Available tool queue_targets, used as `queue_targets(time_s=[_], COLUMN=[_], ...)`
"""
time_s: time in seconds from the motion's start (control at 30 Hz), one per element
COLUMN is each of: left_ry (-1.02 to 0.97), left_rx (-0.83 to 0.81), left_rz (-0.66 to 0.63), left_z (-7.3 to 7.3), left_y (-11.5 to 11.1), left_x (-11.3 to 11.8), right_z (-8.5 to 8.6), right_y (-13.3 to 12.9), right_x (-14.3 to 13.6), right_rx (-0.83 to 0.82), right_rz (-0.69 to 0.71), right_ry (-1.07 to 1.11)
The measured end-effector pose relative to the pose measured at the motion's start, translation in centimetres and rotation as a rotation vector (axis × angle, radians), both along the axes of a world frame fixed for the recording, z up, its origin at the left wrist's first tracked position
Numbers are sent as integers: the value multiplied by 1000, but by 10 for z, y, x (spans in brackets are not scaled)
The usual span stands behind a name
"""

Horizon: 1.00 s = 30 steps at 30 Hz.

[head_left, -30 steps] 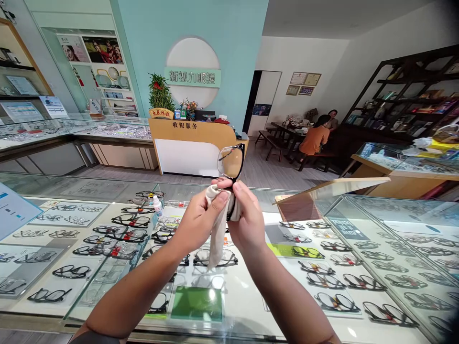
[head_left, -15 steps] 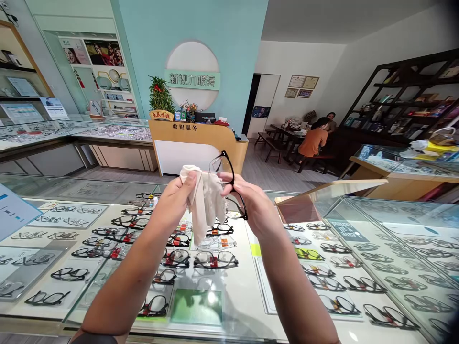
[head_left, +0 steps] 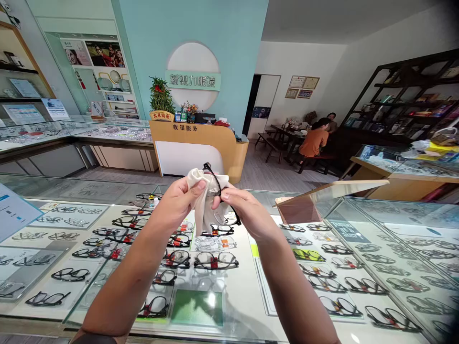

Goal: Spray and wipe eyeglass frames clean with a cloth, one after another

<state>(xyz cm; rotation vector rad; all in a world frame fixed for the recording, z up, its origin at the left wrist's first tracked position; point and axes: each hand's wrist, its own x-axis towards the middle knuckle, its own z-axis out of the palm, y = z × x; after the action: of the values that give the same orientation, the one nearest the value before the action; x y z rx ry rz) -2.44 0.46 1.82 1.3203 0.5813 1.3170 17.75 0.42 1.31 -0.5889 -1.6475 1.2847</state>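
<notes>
My left hand (head_left: 179, 200) is closed on a cream-white cloth (head_left: 203, 215), thumb on top, and the cloth hangs down below the fingers. A pair of black-framed glasses (head_left: 234, 217) is pinched at its middle by my right hand (head_left: 247, 208). One lens of the glasses lies against the cloth, between the two hands; the other lens points down toward the counter. Both hands are raised above the glass display counter (head_left: 240, 296), close together. Part of the frame is hidden by the cloth and fingers.
Rows of glasses (head_left: 216, 259) lie in the counter below, beside a green card (head_left: 197, 307). A tilted wooden-edged panel (head_left: 304, 210) stands to the right. Farther off are a cashier desk (head_left: 201, 143) and a seated person in orange (head_left: 313, 142) by a dark table.
The glasses have moved left and slightly down into the cloth, and my right hand has come nearer my left. The cloth now wraps up around one lens.
</notes>
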Motion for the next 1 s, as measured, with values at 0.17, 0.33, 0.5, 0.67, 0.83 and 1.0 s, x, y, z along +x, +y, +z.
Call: queue_targets(time_s=[0.17,0.33,0.5,0.67,0.83,1.0], left_ry=[68,75,120,91,28,66], left_rx=[28,76,110,80,51,109], left_rz=[-19,53,140,166,177,78], left_z=[-2,-2,-4,-16,-16,-4], left_y=[0,-2,-8,-7,-5,-8], left_x=[-4,-1,6,12,12,8], right_z=[2,-1,-4,-1,2,3], right_y=[-3,-3,-5,-8,-9,-9], right_x=[1,-2,-6,-5,-1,1], right_rx=[32,93,74,13,21,49], right_rz=[15,5,2,-15,-18,-40], right_ry=[-27,-51,-12,10,12,-15])
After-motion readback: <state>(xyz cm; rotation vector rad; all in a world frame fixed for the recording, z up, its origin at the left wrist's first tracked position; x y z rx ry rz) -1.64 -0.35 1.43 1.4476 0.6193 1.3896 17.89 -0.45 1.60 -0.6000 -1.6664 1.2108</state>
